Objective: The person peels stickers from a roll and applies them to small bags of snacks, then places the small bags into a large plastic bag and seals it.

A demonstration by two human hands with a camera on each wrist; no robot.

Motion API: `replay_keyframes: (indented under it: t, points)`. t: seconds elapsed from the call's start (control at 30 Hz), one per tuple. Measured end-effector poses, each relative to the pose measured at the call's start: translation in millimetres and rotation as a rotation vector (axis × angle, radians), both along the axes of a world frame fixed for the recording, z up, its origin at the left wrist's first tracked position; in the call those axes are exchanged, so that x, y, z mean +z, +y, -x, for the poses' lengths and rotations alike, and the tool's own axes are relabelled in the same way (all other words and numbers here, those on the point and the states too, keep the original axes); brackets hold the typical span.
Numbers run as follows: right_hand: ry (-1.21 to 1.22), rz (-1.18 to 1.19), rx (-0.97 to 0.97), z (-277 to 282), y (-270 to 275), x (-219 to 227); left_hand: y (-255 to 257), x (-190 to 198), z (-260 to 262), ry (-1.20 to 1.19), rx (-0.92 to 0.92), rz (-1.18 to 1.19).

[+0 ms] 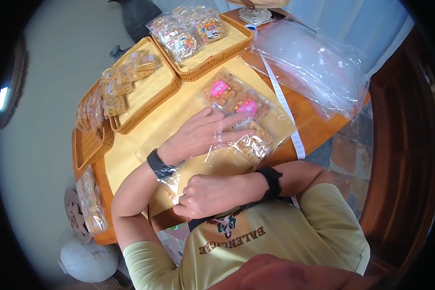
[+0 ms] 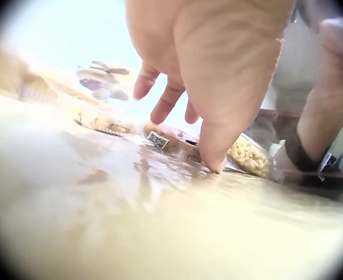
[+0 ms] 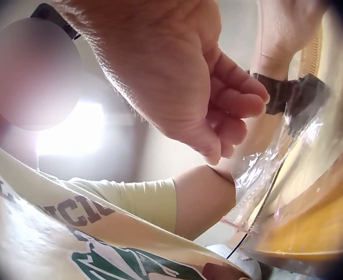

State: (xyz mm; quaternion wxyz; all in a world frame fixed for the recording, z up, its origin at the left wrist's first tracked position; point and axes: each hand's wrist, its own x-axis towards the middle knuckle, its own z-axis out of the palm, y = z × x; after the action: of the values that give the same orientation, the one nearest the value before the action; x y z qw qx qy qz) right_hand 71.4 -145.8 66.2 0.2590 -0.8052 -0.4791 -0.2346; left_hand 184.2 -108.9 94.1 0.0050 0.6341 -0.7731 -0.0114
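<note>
A large clear plastic bag (image 1: 203, 166) lies on a yellow sheet, its film passing over the left wristband. My left hand (image 1: 193, 135) is spread flat under the film, fingers straight and fingertips at the snack packs. Two brown snack packs, one with a pink label (image 1: 220, 88) and one with a pink label (image 1: 247, 106), lie side by side beyond it. A pale puffed snack pack (image 1: 253, 145) sits under the fingers. My right hand (image 1: 210, 195), close to my shirt, has curled fingers at the bag's near edge and pinches the film; its fingertips are partly hidden.
Wicker trays with wrapped snacks stand at the far left, one tray (image 1: 171, 89) beside another tray (image 1: 237, 48). More clear bags (image 1: 319, 67) are stacked at the right, past a white measuring tape (image 1: 280, 96). Another wrapped pack (image 1: 92, 200) lies at the table's left edge.
</note>
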Motion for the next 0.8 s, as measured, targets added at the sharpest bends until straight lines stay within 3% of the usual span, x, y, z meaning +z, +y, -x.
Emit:
replay_keyframes:
  t: [0.07,0.17,0.23,0.37,0.43,0.47,0.53,0.6,0.67,0.73,0.8]
  points:
    - [0.013,-0.010,0.003,0,0,-1,-7,-4,0,-0.009,-0.027,0.008]
    - [-0.020,-0.025,0.031,-1,2,-3,-18,-14,-2,-0.162,-0.185,0.211]
    - [-0.009,-0.018,0.032,0,3,-4,-24,-11,-3,0.053,-0.240,0.158]
    - [-0.017,-0.015,0.022,0,0,-2,-30,-23,-7,0.216,-0.293,0.159]
    - [-0.019,0.002,0.031,1,-2,0,-29,-34,-6,0.426,-0.154,0.183]
    - [-0.020,0.000,0.024,1,-2,0,-25,-34,-5,0.425,-0.160,0.180]
    - [-0.062,-0.032,0.042,2,-1,0,-15,-30,-2,0.385,0.038,0.113]
    - [-0.093,-0.034,0.024,4,0,2,-15,-32,8,0.320,0.012,0.219]
    - [-0.121,-0.033,0.010,4,1,1,-12,-32,25,0.438,0.284,0.332]
    - [-0.124,-0.004,-0.012,4,2,0,-11,-32,36,0.406,0.355,0.291]
    - [-0.105,-0.006,-0.014,6,1,2,-12,-23,46,0.577,0.456,0.188]
